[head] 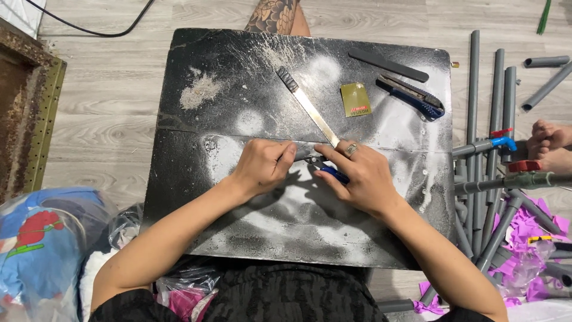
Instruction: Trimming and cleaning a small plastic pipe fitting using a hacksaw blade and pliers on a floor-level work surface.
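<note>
I judged the step as holding a small blue-handled tool (329, 170) at the worktop (238, 53) centre. Left hand (262, 167) fingers were curled, pinching its dark end; right hand (360, 176) fingers pressed together over the handle. Its long axis ran left-right, handle toward the right edge. Next called for a steady grip.

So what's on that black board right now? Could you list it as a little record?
Surface: black board dusted with white powder
Left hand: grip closed on a small piece, mostly hidden
Right hand: on a blue-handled tool, finger on a metal ruler
Also on board: utility knife, gold packet, dark strip
Beside: grey pipes
</note>
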